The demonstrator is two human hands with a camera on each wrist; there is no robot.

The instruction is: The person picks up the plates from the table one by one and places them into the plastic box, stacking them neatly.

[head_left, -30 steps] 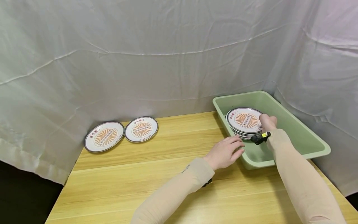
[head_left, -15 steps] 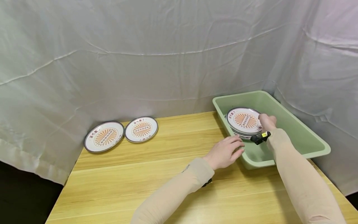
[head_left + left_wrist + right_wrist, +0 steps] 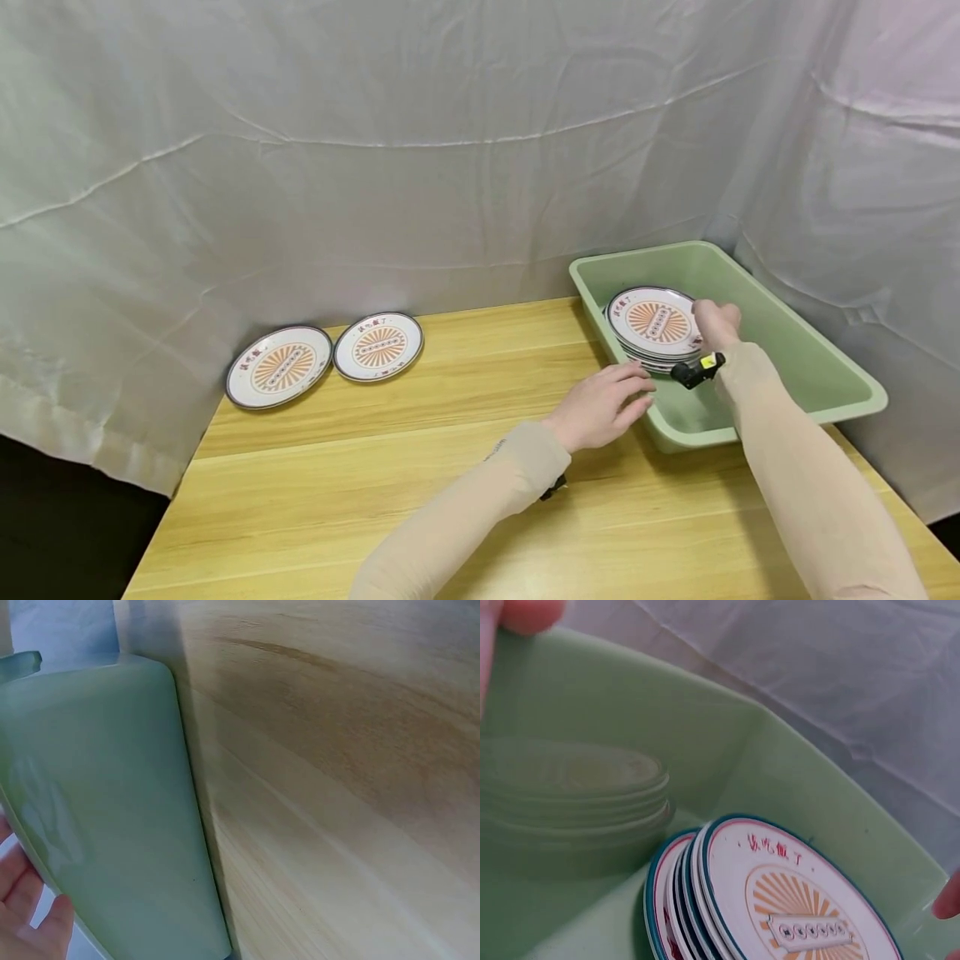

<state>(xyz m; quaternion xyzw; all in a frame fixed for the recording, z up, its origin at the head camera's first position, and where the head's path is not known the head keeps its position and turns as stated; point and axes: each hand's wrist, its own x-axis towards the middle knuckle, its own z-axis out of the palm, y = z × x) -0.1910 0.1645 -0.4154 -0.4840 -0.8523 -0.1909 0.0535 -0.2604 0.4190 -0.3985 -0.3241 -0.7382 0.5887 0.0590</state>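
Note:
Inside the green plastic basin stands a stack of white plates with dark rims. The top plate bears an orange sunburst and red characters. My right hand reaches into the basin and holds this plate by its right edge, its fingers partly hidden from the head camera. One right fingertip shows at the border of the right wrist view. My left hand rests with loosely bent fingers on the basin's near-left rim. In the left wrist view, the left fingers lie along that rim.
Two matching plates, one larger plate and one smaller plate, lean at the back left against the grey curtain. The wooden table extends left of the basin. The curtain also hangs close behind and to the basin's right.
The top plate has shifted very slightly left on the stack, with my right hand at its edge. My left hand stays on the rim.

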